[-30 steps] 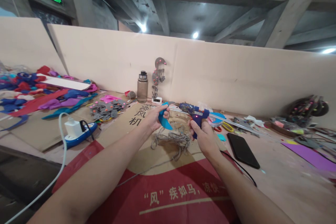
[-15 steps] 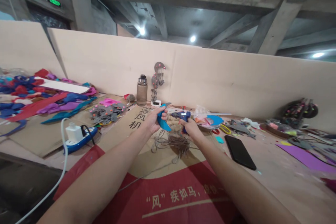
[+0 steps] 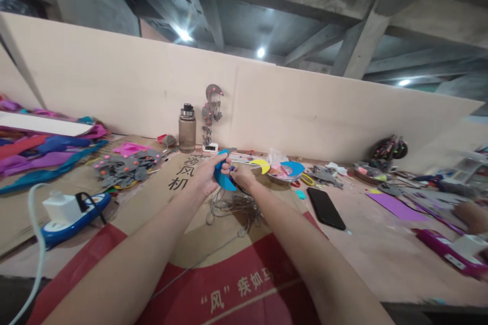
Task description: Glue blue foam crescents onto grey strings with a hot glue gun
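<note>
Blue crescent [image 3: 224, 181] in left fingers [image 3: 225, 167]

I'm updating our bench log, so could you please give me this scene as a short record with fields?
Left hand: grips a curved blue piece
Right hand: beside the left hand; its grip is mostly hidden
Below hands: tangled grey cord on printed cardboard
Back: upright bottle, left of the grey hanging ornament
Right side: black phone, lying flat
Left side: blue power strip, white plug in it
</note>
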`<state>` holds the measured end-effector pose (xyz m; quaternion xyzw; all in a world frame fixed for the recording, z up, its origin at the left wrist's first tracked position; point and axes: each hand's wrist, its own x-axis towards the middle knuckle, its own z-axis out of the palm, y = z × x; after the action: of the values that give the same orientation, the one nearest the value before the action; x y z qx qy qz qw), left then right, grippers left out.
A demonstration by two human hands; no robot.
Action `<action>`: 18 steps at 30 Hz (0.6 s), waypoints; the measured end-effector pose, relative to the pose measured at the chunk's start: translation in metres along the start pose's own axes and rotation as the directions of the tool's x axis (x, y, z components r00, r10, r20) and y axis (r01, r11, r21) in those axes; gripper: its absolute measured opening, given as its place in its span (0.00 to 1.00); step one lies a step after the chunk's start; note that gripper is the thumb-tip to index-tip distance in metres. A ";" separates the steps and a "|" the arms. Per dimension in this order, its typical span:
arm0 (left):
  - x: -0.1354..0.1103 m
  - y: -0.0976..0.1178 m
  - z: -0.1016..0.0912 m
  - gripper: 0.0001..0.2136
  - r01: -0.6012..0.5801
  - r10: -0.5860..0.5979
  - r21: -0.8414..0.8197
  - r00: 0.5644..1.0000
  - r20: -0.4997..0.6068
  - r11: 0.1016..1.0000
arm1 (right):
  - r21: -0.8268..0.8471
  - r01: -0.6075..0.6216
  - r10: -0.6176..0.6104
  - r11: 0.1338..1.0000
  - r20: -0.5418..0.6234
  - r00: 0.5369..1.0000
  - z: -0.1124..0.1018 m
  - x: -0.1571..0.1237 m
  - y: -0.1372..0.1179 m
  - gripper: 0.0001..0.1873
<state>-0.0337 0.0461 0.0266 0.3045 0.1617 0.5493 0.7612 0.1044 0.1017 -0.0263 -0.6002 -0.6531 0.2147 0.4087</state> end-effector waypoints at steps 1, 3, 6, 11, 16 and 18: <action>0.000 -0.002 0.000 0.04 0.002 -0.002 0.023 1.000 -0.001 1.000 | -0.017 0.000 0.000 1.000 -0.009 1.000 -0.004 -0.006 0.001 0.07; 0.000 -0.007 0.000 0.04 -0.013 0.014 0.054 1.000 -0.007 0.998 | -0.029 0.025 -0.026 0.999 -0.042 0.999 -0.014 -0.021 0.003 0.04; -0.001 -0.012 -0.002 0.04 -0.052 0.054 0.099 0.999 -0.010 0.994 | 0.045 0.070 -0.064 0.997 -0.116 0.991 -0.029 -0.043 0.003 0.08; -0.003 -0.019 -0.005 0.06 -0.109 0.117 0.183 0.993 -0.032 0.977 | 0.397 0.099 -0.016 0.913 -0.207 0.978 -0.054 -0.063 0.007 0.12; 0.000 -0.022 -0.012 0.06 -0.116 0.124 0.188 0.992 -0.035 0.975 | 0.184 0.067 -0.035 0.981 -0.172 0.984 -0.069 -0.062 0.028 0.11; 0.003 -0.022 -0.015 0.06 -0.116 0.130 0.210 0.990 -0.052 0.971 | 0.104 0.038 -0.013 0.994 -0.227 0.974 -0.079 -0.058 0.038 0.10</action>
<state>-0.0255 0.0482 0.0012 0.3731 0.2236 0.5854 0.6842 0.1867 0.0367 -0.0266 -0.5894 -0.5978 0.1747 0.5146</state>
